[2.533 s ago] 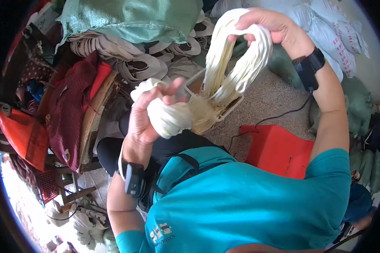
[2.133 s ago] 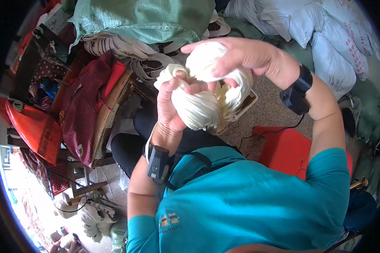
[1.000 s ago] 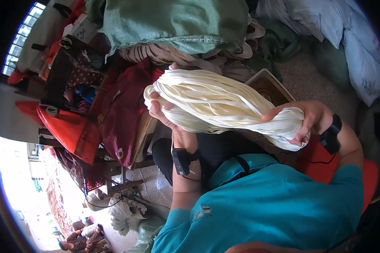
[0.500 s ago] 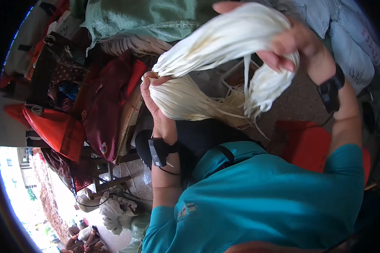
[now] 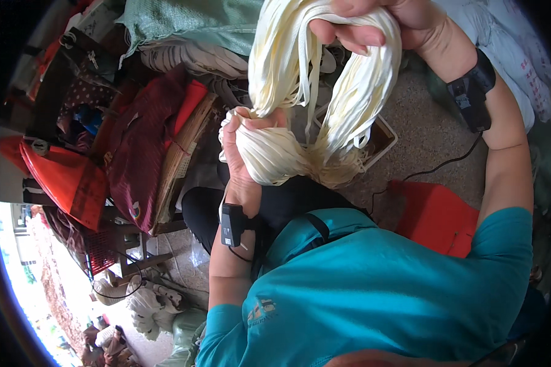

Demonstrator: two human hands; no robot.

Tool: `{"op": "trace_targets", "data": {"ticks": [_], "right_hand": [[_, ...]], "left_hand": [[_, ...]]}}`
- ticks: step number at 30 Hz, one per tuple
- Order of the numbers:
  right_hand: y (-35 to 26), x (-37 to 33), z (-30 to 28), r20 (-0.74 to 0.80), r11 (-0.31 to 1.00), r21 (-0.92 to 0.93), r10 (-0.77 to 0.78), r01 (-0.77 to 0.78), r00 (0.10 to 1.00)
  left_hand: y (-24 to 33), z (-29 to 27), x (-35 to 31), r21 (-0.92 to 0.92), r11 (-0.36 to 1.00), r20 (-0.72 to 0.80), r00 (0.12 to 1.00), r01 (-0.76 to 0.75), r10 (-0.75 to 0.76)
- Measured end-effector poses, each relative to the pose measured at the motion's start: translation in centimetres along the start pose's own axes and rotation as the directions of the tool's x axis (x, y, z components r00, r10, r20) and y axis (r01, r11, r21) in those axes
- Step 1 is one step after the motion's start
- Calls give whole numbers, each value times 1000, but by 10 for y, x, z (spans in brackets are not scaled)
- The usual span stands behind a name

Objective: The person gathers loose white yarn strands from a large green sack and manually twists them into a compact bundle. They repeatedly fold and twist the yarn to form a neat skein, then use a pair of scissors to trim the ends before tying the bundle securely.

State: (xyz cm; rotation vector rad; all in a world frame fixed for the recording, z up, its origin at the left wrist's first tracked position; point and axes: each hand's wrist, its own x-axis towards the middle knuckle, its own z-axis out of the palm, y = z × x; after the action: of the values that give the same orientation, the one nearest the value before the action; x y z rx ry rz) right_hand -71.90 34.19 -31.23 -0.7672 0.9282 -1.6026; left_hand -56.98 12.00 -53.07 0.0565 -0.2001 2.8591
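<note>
Hank of cream strips (image 5: 281, 58): held in the air in front of the torso, between both hands, slung in a loop. Left hand (image 5: 242, 150): fingers curled tight round the gathered lower bundle. Right hand (image 5: 401, 24): higher, clamped round the upper loop, fingers passing through it. Frayed lower ends hang beside a white-rimmed tray (image 5: 386, 148).

Markings: teal shirt (image 5: 386, 287) carries a small chest print (image 5: 261, 310), picture with lettering, blurred. Black device on left wrist (image 5: 231, 225) bears a small pale label; black device on right wrist (image 5: 469, 101) bears a pale square patterned label. White sacks (image 5: 502, 67), upper right, show red print, illegible at this angle. Maroon cloth (image 5: 142, 147), left, has a small rainbow-shaped mark (image 5: 136, 211) near its lower end.
</note>
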Motion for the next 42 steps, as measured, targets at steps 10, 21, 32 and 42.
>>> {"op": "trace_targets", "data": {"ticks": [10,21,32,42], "right_hand": [[-23,28,-6,-246,973,37,231,-229,941],[40,36,16,-189,955,-249,114,-160,975],[90,15,48,56,985,-124,124,-116,991],[120,-37,27,123,950,-60,311,-306,942]], "left_hand": [[-7,-7,-18,-41,999,-217,976,6,-15],[-45,27,-3,-77,995,58,997,57,-53],[-16,25,-6,85,956,303,921,-281,244],[29,27,-11,217,709,450,713,-671,537]]}}
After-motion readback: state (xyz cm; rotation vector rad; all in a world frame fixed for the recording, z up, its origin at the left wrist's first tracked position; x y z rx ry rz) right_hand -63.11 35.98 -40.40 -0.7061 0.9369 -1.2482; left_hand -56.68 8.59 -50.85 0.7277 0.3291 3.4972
